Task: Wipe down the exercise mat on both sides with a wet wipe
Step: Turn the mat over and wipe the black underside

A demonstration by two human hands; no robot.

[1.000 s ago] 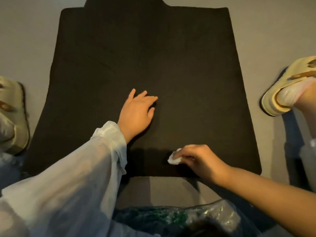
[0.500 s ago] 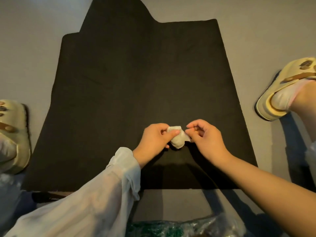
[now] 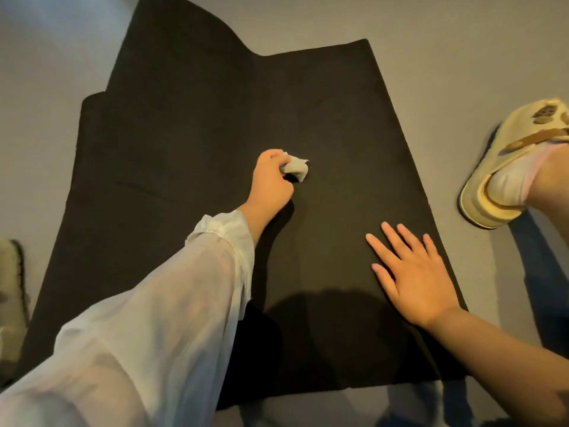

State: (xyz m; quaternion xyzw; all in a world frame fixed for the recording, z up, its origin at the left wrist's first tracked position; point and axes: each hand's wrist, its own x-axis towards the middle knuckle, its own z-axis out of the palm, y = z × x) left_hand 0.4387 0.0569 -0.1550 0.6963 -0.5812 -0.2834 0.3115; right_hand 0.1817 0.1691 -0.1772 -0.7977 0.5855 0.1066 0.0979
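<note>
Left slipper (image 3: 10,303) cut by frame edge, right slipper (image 3: 505,167) partly cropped

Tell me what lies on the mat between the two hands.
Nothing: in the head view, only bare black mat lies between the left hand, which grips the wet wipe, and the flat right hand.

Left hand (image 3: 271,183): fingers curled, pinching a crumpled pale wet wipe (image 3: 296,169) at the fingertips; arm stretched forward, clad to the wrist in a sheer white loose sleeve (image 3: 172,297).
Right hand (image 3: 415,272): palm down, fingers straight and slightly spread, resting flat on the black foam exercise mat (image 3: 184,149); forearm bare, entering from the lower right.
</note>
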